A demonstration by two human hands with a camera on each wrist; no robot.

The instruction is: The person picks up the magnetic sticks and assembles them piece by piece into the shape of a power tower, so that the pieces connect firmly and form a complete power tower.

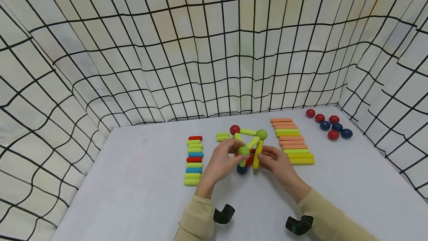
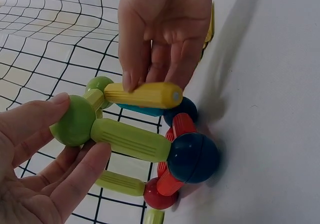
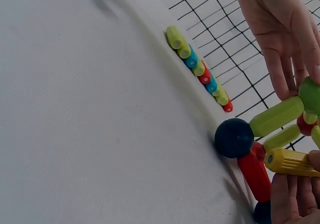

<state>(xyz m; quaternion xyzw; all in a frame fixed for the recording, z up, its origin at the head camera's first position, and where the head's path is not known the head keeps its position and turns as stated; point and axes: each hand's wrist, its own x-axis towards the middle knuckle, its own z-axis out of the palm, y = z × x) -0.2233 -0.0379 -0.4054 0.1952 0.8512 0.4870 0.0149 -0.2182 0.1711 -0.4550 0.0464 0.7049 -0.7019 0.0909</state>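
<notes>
A frame of magnetic sticks and balls stands on the table between both hands. My left hand [image 1: 222, 161] pinches its near green ball [image 2: 73, 121] between thumb and fingers. A light green stick [image 2: 131, 139] runs from that ball down to a dark blue ball [image 2: 194, 157] at the table. My right hand [image 1: 279, 168] pinches a yellow stick [image 1: 257, 154] whose upper end meets or nearly meets the far green ball [image 1: 261, 134]. The stick's other end, with a metal tip, is free in the left wrist view. A red ball [image 1: 235, 129] tops the frame's far left; red sticks [image 3: 254, 176] lie low.
A column of short green, blue and red sticks [image 1: 194, 160] lies to the left. Two green sticks [image 1: 223, 137] lie behind my left hand. Longer orange, green and yellow sticks [image 1: 294, 141] are at right, with loose red and blue balls [image 1: 333, 135] beyond. Black-gridded white cloth walls [image 1: 214, 47] surround the table.
</notes>
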